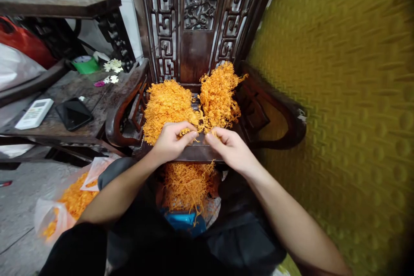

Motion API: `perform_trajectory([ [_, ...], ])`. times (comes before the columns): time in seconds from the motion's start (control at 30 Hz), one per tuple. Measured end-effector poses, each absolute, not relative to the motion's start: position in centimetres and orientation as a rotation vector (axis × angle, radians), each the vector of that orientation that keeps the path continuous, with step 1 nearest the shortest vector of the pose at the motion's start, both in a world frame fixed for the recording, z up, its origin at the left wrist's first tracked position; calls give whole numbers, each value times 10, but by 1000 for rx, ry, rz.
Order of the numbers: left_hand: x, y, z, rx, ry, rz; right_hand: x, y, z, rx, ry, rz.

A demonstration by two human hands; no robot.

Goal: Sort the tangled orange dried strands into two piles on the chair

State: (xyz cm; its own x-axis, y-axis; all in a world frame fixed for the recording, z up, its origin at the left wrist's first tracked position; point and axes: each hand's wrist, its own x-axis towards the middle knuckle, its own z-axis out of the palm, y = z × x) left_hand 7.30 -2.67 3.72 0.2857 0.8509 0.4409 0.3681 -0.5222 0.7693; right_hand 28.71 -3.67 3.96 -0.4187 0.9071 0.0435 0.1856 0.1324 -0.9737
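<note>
On the seat of a carved dark wooden chair [200, 154] lie two heaps of thin, curly orange strands that look like cordyceps. The left heap [168, 101] is broad; the right heap [221, 95] stands taller and leans on the chair back. In front of them my left hand [173, 140] pinches a few orange strands [185, 131] between thumb and fingers. Close beside it, my right hand [228, 144] is closed in a pinch on orange strands too, its fingertips partly hiding them. A small cluster [202, 123] of strands lies between both hands and the heaps.
Below the seat edge, more orange strands [189, 183] sit over a blue container [186, 221]. A plastic bag [69, 207] of orange strands rests on the floor at left. The side table [97, 114] holds a black phone [74, 113], white remote-like device [34, 113] and green tape roll [86, 64]. Yellow textured surface [339, 95] stands right.
</note>
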Motion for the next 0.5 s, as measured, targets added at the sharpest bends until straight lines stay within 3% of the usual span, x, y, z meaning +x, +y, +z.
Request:
perform_trajectory([
  [0.13,37,-21,55,2227,1309,1508,320,-25,38,-1255,-2003,621],
  [0.2,21,-22,62,2199,1411,1624,338,-15,36,-1360,-1935,528],
  [0.5,46,-34,60,2347,765,1015,317,-16,41,-912,-1344,1449],
])
